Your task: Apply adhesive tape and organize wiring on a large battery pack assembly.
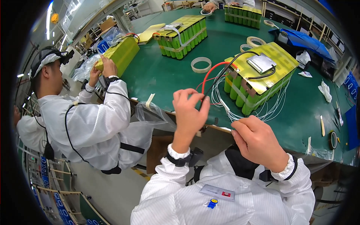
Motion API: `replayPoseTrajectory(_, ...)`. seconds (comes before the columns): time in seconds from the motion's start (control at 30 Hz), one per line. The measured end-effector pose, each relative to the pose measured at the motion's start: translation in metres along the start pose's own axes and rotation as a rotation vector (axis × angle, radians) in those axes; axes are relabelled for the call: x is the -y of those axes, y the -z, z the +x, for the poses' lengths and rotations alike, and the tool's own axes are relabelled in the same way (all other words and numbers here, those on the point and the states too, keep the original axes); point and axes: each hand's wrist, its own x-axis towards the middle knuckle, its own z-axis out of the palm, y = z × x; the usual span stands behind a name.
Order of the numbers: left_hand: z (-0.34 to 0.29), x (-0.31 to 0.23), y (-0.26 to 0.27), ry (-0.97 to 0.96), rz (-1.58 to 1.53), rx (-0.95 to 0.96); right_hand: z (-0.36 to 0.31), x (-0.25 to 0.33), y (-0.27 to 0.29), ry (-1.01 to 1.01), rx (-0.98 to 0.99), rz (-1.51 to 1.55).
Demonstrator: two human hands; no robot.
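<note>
Head view, near edge: the green tabletop [165,80] has its front rim just beyond the person's two hands; loose thin white wires [275,110] from the near pack [262,71] spread toward that rim.
Room to move: green surface shows left of the pack around a pale tape roll [201,65], and on its right as far as a crumpled white paper [325,91].
Left hand [190,112]: beside the lower end of a red cable [208,75] and a black cable [226,66], fingers bent; cannot tell whether they are clamped on either.
Right hand [258,140]: over the front rim by the white wires, fingers curled inward, tips close together; cannot tell whether a wire is between.
Packs: three with green cells showing, plus one yellow-green block [120,56] at a co-worker's hands.
Tape: four pale rolls and one dark roll [332,140] on the tabletop.
Near pack: upright ahead of the right hand; green cylinders in rows, yellow top, silver plate [261,63], pale tape band around its side.
</note>
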Motion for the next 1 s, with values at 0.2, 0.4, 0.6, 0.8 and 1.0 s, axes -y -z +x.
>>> replayPoseTrajectory(0.2,0.025,0.001,0.048,0.323,-0.414,0.273,0.039,0.001,0.023,0.057,-0.115,-0.049)
replayPoseTrajectory(0.4,0.047,-0.002,0.044,0.213,-0.563,0.154,0.106,-0.026,0.034,0.233,-0.031,-0.345)
replayPoseTrajectory(0.6,0.076,0.071,0.018,0.323,-0.445,0.373,0.101,-0.019,0.039,0.121,0.359,-0.247)
replayPoseTrajectory(0.8,0.068,0.074,-0.005,0.532,-0.765,0.669,0.085,-0.006,0.042,-0.203,0.393,-0.037)
replayPoseTrajectory(1.0,0.075,0.069,-0.009,0.482,-0.879,0.692,0.045,-0.007,-0.049,-0.232,0.089,-0.364)
